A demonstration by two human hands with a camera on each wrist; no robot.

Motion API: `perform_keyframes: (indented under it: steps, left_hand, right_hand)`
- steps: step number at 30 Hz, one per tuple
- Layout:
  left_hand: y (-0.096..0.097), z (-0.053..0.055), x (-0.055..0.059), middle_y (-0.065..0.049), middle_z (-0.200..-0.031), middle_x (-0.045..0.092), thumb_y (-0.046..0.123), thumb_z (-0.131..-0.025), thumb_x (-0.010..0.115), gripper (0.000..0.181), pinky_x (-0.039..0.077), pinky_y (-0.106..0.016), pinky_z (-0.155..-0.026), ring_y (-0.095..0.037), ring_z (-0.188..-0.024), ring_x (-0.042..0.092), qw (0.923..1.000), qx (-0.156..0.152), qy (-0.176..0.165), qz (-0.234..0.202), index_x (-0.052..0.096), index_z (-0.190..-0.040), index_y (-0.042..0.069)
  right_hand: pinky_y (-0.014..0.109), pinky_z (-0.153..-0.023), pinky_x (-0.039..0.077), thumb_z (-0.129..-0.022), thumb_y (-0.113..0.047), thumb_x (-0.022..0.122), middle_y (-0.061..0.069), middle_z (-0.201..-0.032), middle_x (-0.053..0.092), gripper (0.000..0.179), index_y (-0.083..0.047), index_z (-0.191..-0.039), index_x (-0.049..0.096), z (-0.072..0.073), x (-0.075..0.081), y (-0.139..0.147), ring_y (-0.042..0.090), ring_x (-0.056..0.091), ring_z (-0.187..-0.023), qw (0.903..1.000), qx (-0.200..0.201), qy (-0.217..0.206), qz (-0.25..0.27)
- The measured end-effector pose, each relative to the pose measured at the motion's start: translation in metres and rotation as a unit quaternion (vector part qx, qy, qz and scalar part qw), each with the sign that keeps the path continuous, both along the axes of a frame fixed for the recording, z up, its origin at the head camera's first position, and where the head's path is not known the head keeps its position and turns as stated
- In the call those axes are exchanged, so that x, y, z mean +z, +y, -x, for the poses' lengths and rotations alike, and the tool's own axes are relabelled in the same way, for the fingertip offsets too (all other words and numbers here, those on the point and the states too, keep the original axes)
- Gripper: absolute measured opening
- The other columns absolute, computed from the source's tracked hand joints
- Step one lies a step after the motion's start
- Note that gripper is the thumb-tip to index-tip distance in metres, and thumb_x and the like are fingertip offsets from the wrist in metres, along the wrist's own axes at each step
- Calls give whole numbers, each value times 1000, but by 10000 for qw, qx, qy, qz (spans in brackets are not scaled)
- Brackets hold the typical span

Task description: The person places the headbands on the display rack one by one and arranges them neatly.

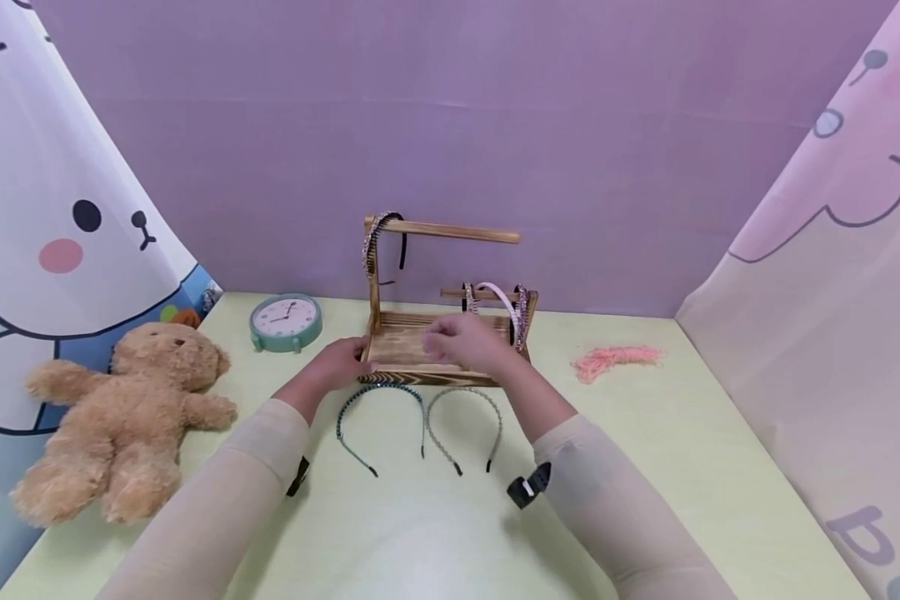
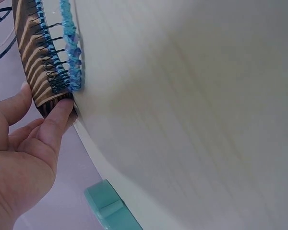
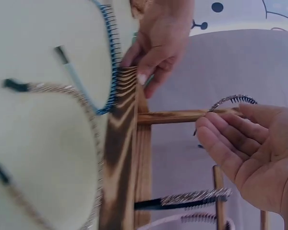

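A brown wooden headband stand has a tall post with an arm at its left and a lower bar at its right. My left hand grips the left front corner of its base, thumb and fingers on either side of the wood. Over the base hovers my right hand, fingers loosely bent and nothing in them. One jewelled headband hangs on the tall arm; several others, including a white one, hang on the low bar. In front lie a blue headband and a pale beaded headband.
A teal round clock is at the stand's left, with a brown teddy bear farther left. Pink cord lies in a bundle to the right. Behind the light green table rises a purple backdrop.
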State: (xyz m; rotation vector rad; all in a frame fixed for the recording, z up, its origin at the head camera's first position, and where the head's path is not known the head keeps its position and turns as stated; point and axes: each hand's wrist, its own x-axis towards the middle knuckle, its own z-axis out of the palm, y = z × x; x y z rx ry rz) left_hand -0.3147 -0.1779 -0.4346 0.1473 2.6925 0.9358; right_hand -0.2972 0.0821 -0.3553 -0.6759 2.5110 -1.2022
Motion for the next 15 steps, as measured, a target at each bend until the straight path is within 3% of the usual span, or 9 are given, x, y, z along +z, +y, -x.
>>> perform_keyframes:
  steps: [8,15]
  left_hand:
    - [1,-3,2,-23,-156,33,26,-100,56,67,28,-57,-115,-42,-143,30,10000,4,-31,-75,24,-155,5]
    - [1,-3,1,-23,-155,33,26,-100,56,66,26,-57,-116,-43,-143,28,10000,-33,64,-68,25,-155,5]
  right_hand:
    - [38,-77,60,-97,-27,63,17,-102,70,22,-7,-106,68,-18,-36,15,34,70,-92,9962,126,-697,-496]
    - [38,-67,59,-92,-28,70,12,-87,69,15,-14,-89,64,-36,-62,12,26,68,-74,9825,245,-996,-1557]
